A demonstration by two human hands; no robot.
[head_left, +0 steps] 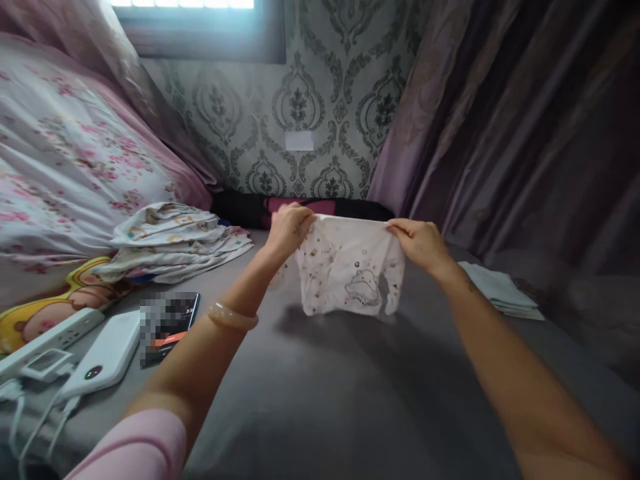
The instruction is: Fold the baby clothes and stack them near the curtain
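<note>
A small white baby shirt (345, 267) with tiny prints and a cartoon animal on its front hangs spread out over the grey bed sheet (320, 400). My left hand (293, 230) pinches one upper corner of it, and my right hand (420, 245) grips the opposite upper corner. The top edge is stretched nearly straight between them. One sleeve dangles below my right hand; the other is partly hidden behind my left wrist.
At the left lie a heap of printed cloths (180, 240), a yellow cartoon pillow (40, 313), a power strip (65, 340), a white power bank (107, 353) with cables and a phone (170, 327). Folded white cloth (500, 290) lies right. Curtains (475, 120) hang behind.
</note>
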